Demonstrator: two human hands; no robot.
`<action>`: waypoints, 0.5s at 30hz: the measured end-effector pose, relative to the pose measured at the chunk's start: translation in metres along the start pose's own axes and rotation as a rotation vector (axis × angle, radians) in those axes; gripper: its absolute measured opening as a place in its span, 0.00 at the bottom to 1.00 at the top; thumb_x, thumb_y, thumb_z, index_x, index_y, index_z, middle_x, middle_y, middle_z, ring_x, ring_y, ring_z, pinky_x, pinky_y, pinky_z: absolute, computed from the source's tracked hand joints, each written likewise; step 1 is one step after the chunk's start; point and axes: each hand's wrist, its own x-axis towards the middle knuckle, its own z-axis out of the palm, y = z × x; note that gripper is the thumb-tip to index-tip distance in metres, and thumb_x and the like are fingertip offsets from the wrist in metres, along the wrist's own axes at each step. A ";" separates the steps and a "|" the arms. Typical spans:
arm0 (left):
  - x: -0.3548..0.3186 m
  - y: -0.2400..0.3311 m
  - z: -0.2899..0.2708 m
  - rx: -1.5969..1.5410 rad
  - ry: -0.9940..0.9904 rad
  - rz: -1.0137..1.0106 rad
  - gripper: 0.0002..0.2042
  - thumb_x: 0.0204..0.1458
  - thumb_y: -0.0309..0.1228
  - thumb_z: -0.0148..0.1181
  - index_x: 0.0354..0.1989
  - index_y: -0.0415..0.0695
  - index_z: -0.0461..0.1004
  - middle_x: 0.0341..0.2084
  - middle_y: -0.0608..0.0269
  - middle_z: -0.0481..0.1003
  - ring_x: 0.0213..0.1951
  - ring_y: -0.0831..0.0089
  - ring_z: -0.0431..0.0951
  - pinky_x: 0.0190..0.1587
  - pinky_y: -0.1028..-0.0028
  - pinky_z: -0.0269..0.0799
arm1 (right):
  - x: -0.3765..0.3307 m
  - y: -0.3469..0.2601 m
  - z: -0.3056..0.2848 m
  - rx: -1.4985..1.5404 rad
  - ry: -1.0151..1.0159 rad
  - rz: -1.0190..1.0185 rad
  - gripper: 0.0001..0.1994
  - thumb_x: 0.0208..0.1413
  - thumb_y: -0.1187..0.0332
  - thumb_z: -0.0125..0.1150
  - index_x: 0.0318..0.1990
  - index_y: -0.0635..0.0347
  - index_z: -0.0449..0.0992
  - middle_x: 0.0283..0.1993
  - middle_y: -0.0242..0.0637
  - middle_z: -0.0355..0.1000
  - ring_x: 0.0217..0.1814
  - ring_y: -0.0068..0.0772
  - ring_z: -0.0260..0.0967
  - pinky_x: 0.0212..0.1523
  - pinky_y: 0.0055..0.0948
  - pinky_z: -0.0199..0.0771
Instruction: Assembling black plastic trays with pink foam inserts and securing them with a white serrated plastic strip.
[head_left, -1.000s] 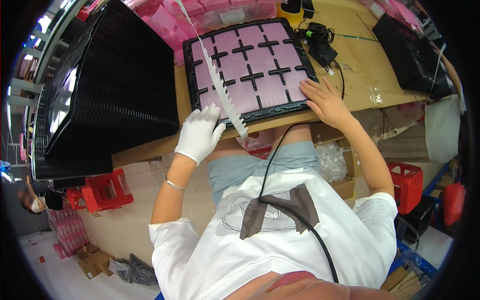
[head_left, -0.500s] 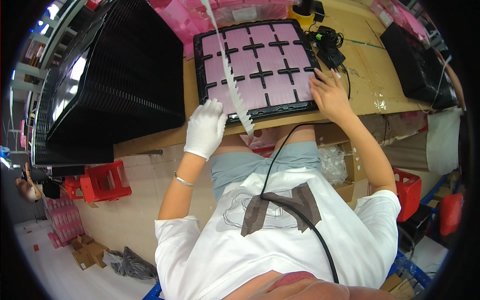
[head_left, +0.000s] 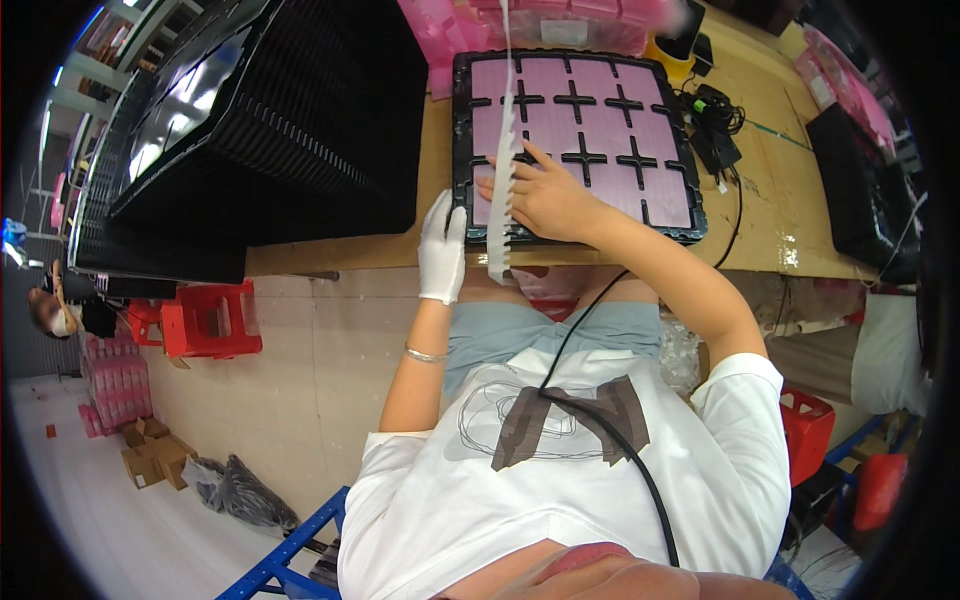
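Observation:
A black plastic tray (head_left: 580, 60) lies on the cardboard-covered table, with pink sheets (head_left: 540, 78) showing between its cross-shaped ribs. At the tray's near left corner is my left hand (head_left: 442, 248) in a white glove, its fingers stretched along the outer edge and the thumb apart. My bare right hand (head_left: 552, 203) reaches across to the tray's near left part, fingers spread over the pink surface. A white strip with a toothed edge (head_left: 503, 190) hangs in front of the view and hides some of the right fingertips. Nothing held shows in either hand.
A tall stack of black trays (head_left: 300, 150) stands close on the left. Pink packing (head_left: 590, 30) lies behind the tray. To its right are black cables with an adapter (head_left: 715, 130) and, farther off, a black box (head_left: 860, 190). A red stool (head_left: 210, 320) stands on the floor.
My right hand has left the tray's right edge and moved left across it to the near left part. My left hand remains by the near left corner, fingers straighter. The view has shifted.

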 end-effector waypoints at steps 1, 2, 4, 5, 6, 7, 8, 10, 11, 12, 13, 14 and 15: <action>-0.002 -0.002 -0.002 -0.001 0.007 -0.001 0.19 0.63 0.35 0.52 0.57 0.36 0.70 0.58 0.49 0.69 0.61 0.56 0.68 0.64 0.66 0.59 | 0.004 -0.002 0.001 0.016 0.027 -0.004 0.12 0.59 0.65 0.54 0.43 0.58 0.81 0.51 0.39 0.75 0.68 0.40 0.59 0.73 0.56 0.43; 0.001 -0.001 -0.003 -0.037 -0.005 -0.009 0.18 0.62 0.34 0.53 0.57 0.36 0.70 0.58 0.49 0.69 0.61 0.57 0.68 0.64 0.66 0.60 | 0.006 -0.002 0.004 0.008 0.030 -0.003 0.12 0.59 0.65 0.54 0.43 0.58 0.81 0.51 0.39 0.75 0.68 0.40 0.59 0.73 0.56 0.43; 0.005 -0.004 -0.008 -0.076 -0.025 -0.005 0.18 0.62 0.33 0.54 0.57 0.36 0.71 0.58 0.49 0.69 0.60 0.58 0.68 0.63 0.67 0.61 | 0.002 -0.008 0.009 0.438 -0.006 0.125 0.14 0.62 0.64 0.51 0.45 0.61 0.80 0.50 0.44 0.74 0.68 0.44 0.59 0.73 0.51 0.44; 0.008 -0.012 -0.015 -0.137 -0.041 -0.052 0.18 0.61 0.31 0.55 0.57 0.36 0.71 0.57 0.49 0.70 0.60 0.60 0.69 0.63 0.67 0.61 | 0.006 -0.035 -0.019 1.129 0.017 0.368 0.19 0.69 0.62 0.41 0.47 0.65 0.79 0.51 0.47 0.74 0.68 0.43 0.60 0.72 0.42 0.48; 0.015 -0.012 -0.012 -0.206 -0.077 -0.088 0.18 0.60 0.30 0.55 0.57 0.36 0.71 0.57 0.49 0.70 0.60 0.61 0.69 0.62 0.68 0.62 | -0.013 -0.034 -0.002 1.665 -0.084 0.582 0.25 0.72 0.57 0.30 0.61 0.67 0.68 0.60 0.49 0.69 0.66 0.40 0.62 0.70 0.37 0.52; 0.018 -0.009 -0.016 -0.349 -0.051 -0.164 0.19 0.60 0.32 0.56 0.56 0.35 0.72 0.55 0.51 0.72 0.58 0.66 0.71 0.58 0.71 0.66 | -0.007 -0.060 -0.035 1.940 0.039 0.533 0.29 0.72 0.52 0.27 0.61 0.69 0.65 0.51 0.45 0.74 0.62 0.38 0.66 0.66 0.36 0.57; 0.024 -0.006 -0.014 -0.519 -0.030 -0.286 0.19 0.61 0.37 0.56 0.54 0.35 0.74 0.44 0.60 0.77 0.44 0.76 0.76 0.42 0.79 0.70 | -0.017 -0.070 -0.048 2.080 0.002 0.401 0.31 0.71 0.48 0.27 0.63 0.68 0.60 0.48 0.46 0.75 0.58 0.37 0.69 0.65 0.37 0.59; 0.033 0.026 -0.014 -0.634 -0.100 -0.377 0.19 0.61 0.41 0.56 0.50 0.36 0.76 0.33 0.69 0.77 0.29 0.87 0.71 0.28 0.86 0.59 | -0.042 -0.091 -0.056 2.092 0.093 0.202 0.20 0.69 0.58 0.45 0.57 0.66 0.66 0.41 0.43 0.76 0.47 0.35 0.75 0.52 0.36 0.71; 0.039 0.028 -0.016 -0.552 -0.100 -0.407 0.18 0.61 0.42 0.55 0.46 0.37 0.76 0.25 0.74 0.73 0.23 0.91 0.63 0.23 0.86 0.50 | -0.054 -0.098 -0.070 1.911 0.006 0.286 0.16 0.67 0.63 0.49 0.53 0.67 0.69 0.37 0.42 0.76 0.42 0.33 0.76 0.47 0.34 0.73; 0.043 0.050 -0.018 -0.568 -0.156 -0.405 0.16 0.59 0.38 0.58 0.43 0.36 0.75 0.28 0.69 0.75 0.26 0.87 0.69 0.26 0.84 0.60 | -0.066 -0.102 -0.090 1.729 -0.077 0.361 0.12 0.65 0.67 0.53 0.49 0.68 0.72 0.34 0.41 0.76 0.38 0.31 0.77 0.42 0.31 0.76; 0.045 0.055 -0.016 -0.650 -0.179 -0.363 0.14 0.57 0.35 0.60 0.43 0.35 0.74 0.30 0.67 0.75 0.28 0.83 0.71 0.29 0.82 0.65 | -0.076 -0.106 -0.107 1.757 -0.026 0.397 0.10 0.64 0.69 0.54 0.44 0.68 0.74 0.30 0.40 0.76 0.34 0.30 0.76 0.38 0.30 0.75; 0.045 0.060 -0.015 -0.729 -0.199 -0.317 0.13 0.55 0.32 0.62 0.42 0.34 0.73 0.31 0.64 0.75 0.29 0.80 0.73 0.32 0.80 0.69 | -0.088 -0.107 -0.119 1.785 0.025 0.430 0.08 0.63 0.71 0.55 0.40 0.68 0.76 0.27 0.39 0.76 0.30 0.28 0.76 0.34 0.28 0.75; 0.038 0.087 -0.018 -0.732 -0.194 -0.318 0.13 0.52 0.26 0.63 0.42 0.33 0.72 0.36 0.61 0.76 0.35 0.75 0.76 0.41 0.76 0.73 | -0.106 -0.105 -0.126 1.781 0.188 0.413 0.08 0.64 0.70 0.55 0.39 0.67 0.76 0.26 0.39 0.75 0.29 0.29 0.76 0.33 0.30 0.75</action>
